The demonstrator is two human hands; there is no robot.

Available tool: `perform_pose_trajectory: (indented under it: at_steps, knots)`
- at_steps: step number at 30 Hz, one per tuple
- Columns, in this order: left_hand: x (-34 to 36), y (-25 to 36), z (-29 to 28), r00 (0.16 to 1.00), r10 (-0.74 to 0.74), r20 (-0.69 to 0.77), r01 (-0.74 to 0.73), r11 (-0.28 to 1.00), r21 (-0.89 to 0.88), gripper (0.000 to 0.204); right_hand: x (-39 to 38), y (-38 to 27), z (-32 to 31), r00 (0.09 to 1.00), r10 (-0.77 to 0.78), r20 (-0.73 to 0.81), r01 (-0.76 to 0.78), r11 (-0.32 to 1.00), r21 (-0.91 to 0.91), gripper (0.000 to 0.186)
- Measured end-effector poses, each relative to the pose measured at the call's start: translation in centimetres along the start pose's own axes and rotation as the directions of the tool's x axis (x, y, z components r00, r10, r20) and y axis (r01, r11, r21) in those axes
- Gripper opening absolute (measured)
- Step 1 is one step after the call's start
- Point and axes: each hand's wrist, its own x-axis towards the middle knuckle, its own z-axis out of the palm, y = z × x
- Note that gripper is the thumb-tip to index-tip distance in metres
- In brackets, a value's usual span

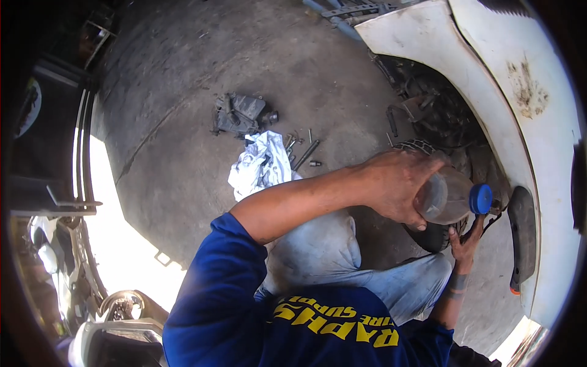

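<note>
My left hand (397,188) is wrapped round a translucent plastic bottle (445,197) that lies tilted, its blue cap (481,199) facing right. Just below the cap is my right hand (466,244), thumb and forefinger spread, with the forefinger's tip at the cap's lower edge. Whether that finger touches the cap or something behind it, I cannot tell. Under the bottle, partly covered by it and my hands, is a black tire (431,237).
A white car fender (513,92) curves along the right, with dark wheel-well parts (422,104) inside. On the concrete floor lie a black plastic housing (241,114), a white rag (263,162), a metal bar (306,154) and a socket (315,163). A motorcycle (116,330) stands at lower left.
</note>
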Motion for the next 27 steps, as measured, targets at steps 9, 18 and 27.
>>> perform_pose_trajectory:
  at_steps: [9, 18, 27]
  knots:
    - [1.6, 3.7, 2.4, 0.984, -0.004, -0.178, -0.020, 0.990, -0.136, 0.096, -1.7, 2.4, 1.0, 0.946, -0.151, 0.287, 0.082, 0.968, 0.236, 0.095]
    - [-3.2, -5.9, -2.9, 0.991, -0.015, -0.133, 0.019, 0.999, 0.028, 0.073, -1.3, 3.0, -3.1, 0.890, 0.059, 0.452, -0.160, 0.969, 0.188, 0.075]
    - [-30.6, -28.1, 2.8, 0.331, -0.767, -0.550, 0.944, 0.274, 0.186, 0.070, -3.4, -0.6, -8.4, 0.690, 0.139, 0.711, -0.470, 0.833, 0.293, 0.076]
